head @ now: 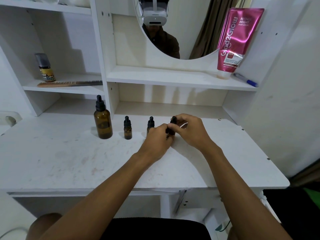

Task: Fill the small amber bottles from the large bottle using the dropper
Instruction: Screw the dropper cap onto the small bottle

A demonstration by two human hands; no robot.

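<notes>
1. My left hand [156, 137] was curled round the lower body of the third small bottle [170, 130], fingers closed on it. That bottle was the one farthest to the right of the large bottle [103, 123].
2. My right hand [188, 130] gripped the same bottle's black dropper cap [173, 119] from the right, thumb and fingers wrapped round it. I could not tell whether the cap was tight or loosened.
3. The fingertips of both hands met over the bottle, hiding most of its glass.
4. The second small bottle [151, 122] stood between the held one and the large bottle, capped, its lower half hidden behind my left knuckles.
5. The first small bottle [127, 129] stood upright and capped just to the right of the large bottle, apart from both hands.
6. The large bottle stood upright on the white desk top [69, 153] with its black dropper cap on.
7. Above and to the left of the large bottle, a shelf held a small spray bottle [45, 68] and a comb [69, 83].
8. Well up and to the right of the large bottle, a pink tube [237, 42] leaned beside the mirror [181, 40], with a blue pen [245, 80] at its foot.
</notes>
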